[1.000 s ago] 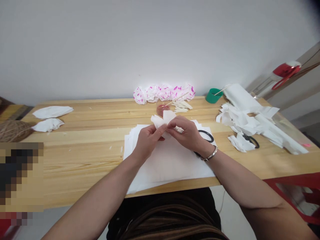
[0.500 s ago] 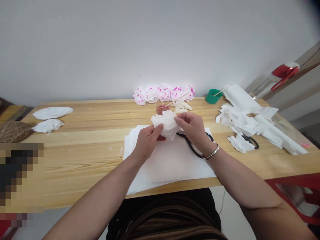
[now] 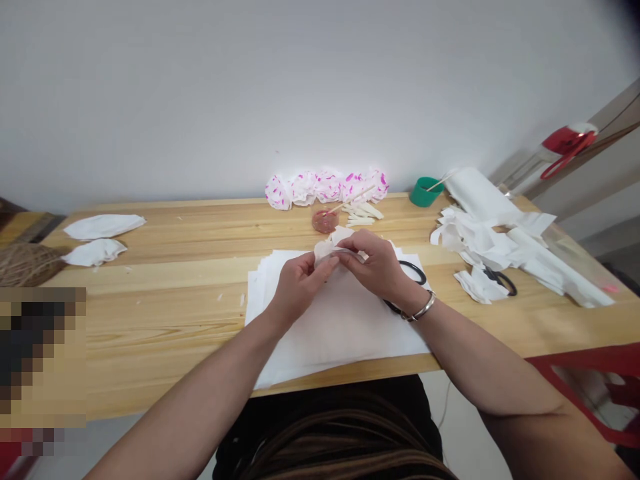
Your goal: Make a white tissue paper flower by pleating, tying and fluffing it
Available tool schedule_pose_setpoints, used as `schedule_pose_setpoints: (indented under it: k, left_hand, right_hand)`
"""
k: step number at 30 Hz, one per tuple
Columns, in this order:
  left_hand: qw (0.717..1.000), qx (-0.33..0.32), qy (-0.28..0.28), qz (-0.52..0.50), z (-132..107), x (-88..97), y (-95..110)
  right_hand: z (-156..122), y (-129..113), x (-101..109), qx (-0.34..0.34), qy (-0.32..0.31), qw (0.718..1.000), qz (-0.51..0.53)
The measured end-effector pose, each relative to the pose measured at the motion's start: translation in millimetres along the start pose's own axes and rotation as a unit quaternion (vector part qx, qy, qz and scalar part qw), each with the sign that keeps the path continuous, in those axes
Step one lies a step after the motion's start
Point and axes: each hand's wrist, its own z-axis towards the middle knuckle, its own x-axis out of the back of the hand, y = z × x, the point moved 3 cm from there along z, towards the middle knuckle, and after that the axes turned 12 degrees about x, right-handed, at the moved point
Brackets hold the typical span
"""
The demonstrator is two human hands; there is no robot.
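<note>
My left hand (image 3: 303, 279) and my right hand (image 3: 369, 262) meet over the stack of white sheets (image 3: 335, 340), both closed on a folded piece of thin white paper (image 3: 327, 248). Its upper edge shows above my fingers; the rest is hidden by them. Black-handled scissors (image 3: 414, 270) lie on the stack, partly under my right hand and wrist. Just beyond my hands stands a small clear dish of reddish stuff (image 3: 324, 221) with a thin wooden stick (image 3: 353, 200) across it. Short off-white strips (image 3: 363, 213) lie beside the dish.
Crumpled white flowers with pink marks (image 3: 327, 187) line the wall. A green cup (image 3: 427, 192) with a stick, a white roll (image 3: 480, 193), paper scraps (image 3: 475, 233) and another black-handled tool (image 3: 503, 280) are at right. Folded white papers (image 3: 103, 227) and twine (image 3: 30, 263) lie at left.
My hands have drawn together and the paper, spread before, is now folded between my fingers. My right hand has shifted left and rolled over it; the reddish dish shows more fully.
</note>
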Motion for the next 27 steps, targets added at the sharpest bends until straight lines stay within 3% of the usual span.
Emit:
schedule_pose_setpoints:
  k: [2, 8, 13, 17, 20, 24, 27]
  left_hand:
    - [1.0, -0.017, 0.003, 0.014, -0.5, 0.2, 2.0]
    - [0.995, -0.02, 0.092, 0.033, 5.1, 6.9, -3.3]
    - [0.984, 0.077, 0.055, -0.152, 16.7, 6.7, -12.6]
    - [0.968, 0.1, 0.026, -0.229, 17.9, 4.8, -9.9]
    - [0.982, 0.082, -0.013, -0.17, 12.6, 1.1, -6.8]
    - [0.998, 0.051, 0.005, -0.032, 6.9, -0.4, -7.0]
    - [0.998, 0.055, -0.009, -0.038, 7.5, -1.0, -9.0]
  right_hand:
    - [0.2, -1.4, -1.3, 0.019, -0.013, 1.0, 0.001]
    - [0.1, -2.4, -4.5, 0.032, -0.047, 0.998, 0.004]
    - [0.4, 5.1, -4.4, -0.087, -0.018, 0.992, 0.091]
    - [0.0, 11.1, -4.7, -0.181, 0.004, 0.972, 0.152]
    - [-0.5, 12.0, -4.6, -0.192, 0.009, 0.97, 0.148]
    - [-1.5, 10.5, -4.5, -0.168, 0.01, 0.98, 0.103]
    - [-1.5, 11.6, -2.8, -0.154, 0.023, 0.986, 0.065]
